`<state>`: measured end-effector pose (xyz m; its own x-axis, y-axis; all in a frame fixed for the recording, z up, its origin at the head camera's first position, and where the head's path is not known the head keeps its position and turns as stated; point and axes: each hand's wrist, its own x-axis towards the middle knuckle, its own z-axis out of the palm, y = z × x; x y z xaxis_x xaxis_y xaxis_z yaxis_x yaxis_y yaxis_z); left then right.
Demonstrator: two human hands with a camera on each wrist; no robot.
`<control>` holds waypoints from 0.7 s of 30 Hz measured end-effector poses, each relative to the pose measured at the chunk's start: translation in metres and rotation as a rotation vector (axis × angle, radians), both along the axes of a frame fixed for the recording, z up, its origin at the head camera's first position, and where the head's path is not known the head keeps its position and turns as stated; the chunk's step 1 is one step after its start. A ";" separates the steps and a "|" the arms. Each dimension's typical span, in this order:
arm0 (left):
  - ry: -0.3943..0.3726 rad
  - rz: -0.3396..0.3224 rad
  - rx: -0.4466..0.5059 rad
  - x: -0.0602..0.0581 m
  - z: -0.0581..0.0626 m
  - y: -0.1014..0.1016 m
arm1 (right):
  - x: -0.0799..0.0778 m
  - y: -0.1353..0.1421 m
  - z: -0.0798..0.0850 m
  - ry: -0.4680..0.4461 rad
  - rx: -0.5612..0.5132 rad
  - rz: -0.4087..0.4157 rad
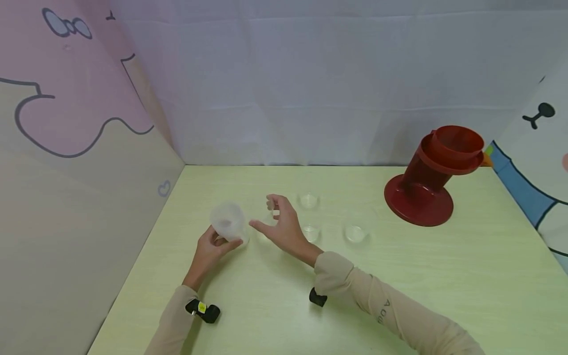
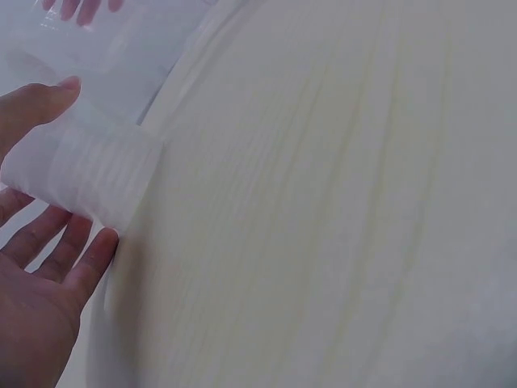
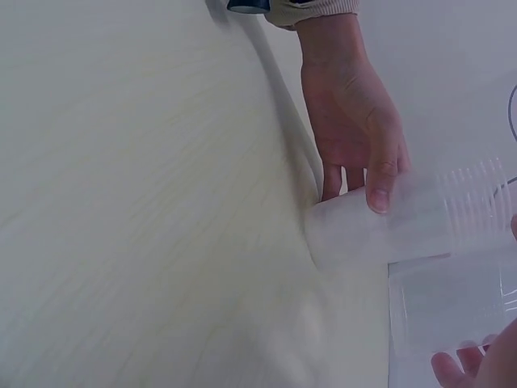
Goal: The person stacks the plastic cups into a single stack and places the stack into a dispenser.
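My left hand (image 1: 209, 250) holds a stack of nested clear plastic cups (image 2: 89, 174). Its thumb lies along one side and its fingers curl round the other, as the left wrist view shows. Close to the right of that stack, my right hand (image 1: 286, 228) grips another clear plastic cup (image 3: 448, 303) between thumb and fingers. In the right wrist view this cup lies right alongside the stack, with my right fingertips (image 3: 470, 357) at its lower side. The cup is so see-through that its outline is faint in the head view.
Right of my right hand, three clear cups stand on the pale wooden table (image 1: 443, 276): a far cup (image 1: 308, 199), a near cup (image 1: 312, 233) and a right cup (image 1: 356, 233). A red round-based stand (image 1: 419, 202) with a red cup (image 1: 457, 143) on top is at the back right.
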<state>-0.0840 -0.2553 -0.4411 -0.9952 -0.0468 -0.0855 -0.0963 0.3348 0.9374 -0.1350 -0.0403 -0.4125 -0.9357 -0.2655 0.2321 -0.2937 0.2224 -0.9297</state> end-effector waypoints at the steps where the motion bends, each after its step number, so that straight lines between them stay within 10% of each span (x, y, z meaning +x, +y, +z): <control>1: -0.002 0.001 0.000 0.000 0.000 0.000 | 0.000 0.000 0.001 0.001 -0.003 0.000; 21: -0.010 0.006 -0.005 0.000 0.000 0.001 | -0.005 0.005 0.015 0.023 -0.034 0.000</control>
